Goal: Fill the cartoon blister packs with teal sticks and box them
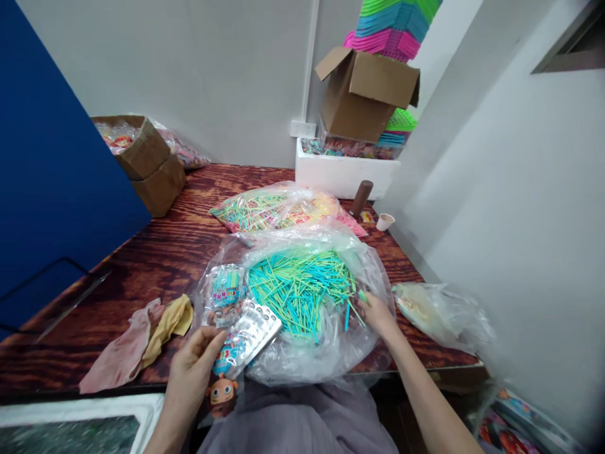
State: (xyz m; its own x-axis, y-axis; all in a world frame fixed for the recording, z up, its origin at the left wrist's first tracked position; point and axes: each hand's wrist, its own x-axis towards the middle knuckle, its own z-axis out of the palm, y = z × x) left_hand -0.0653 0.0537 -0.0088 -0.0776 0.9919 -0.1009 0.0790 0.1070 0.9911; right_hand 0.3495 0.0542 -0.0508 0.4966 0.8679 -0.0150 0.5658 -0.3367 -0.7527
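My left hand [196, 356] is closed on the edge of a clear printed pouch [228, 358] with an orange cartoon face at its bottom. Beside it, silvery packets [258, 331] lie fanned in a stack, and a filled pouch of sticks [225, 293] lies just beyond. A large clear plastic bag [302, 362] lies spread wide in front of me, holding a heap of thin green and blue sticks [302, 284]. At the heap's right edge, my right hand [377, 313] has its fingers pinched around a few sticks. A bright green bit shows by a fingertip; its kind is unclear.
Behind lies another bag of coloured sticks [278, 208]. Pink and yellow cloths [125, 350] lie at left. A brown cylinder [362, 198], paper cup [385, 221] and white foam box [345, 175] stand at back right. Cardboard boxes [158, 170] stand back left; a crumpled bag [439, 312] lies right.
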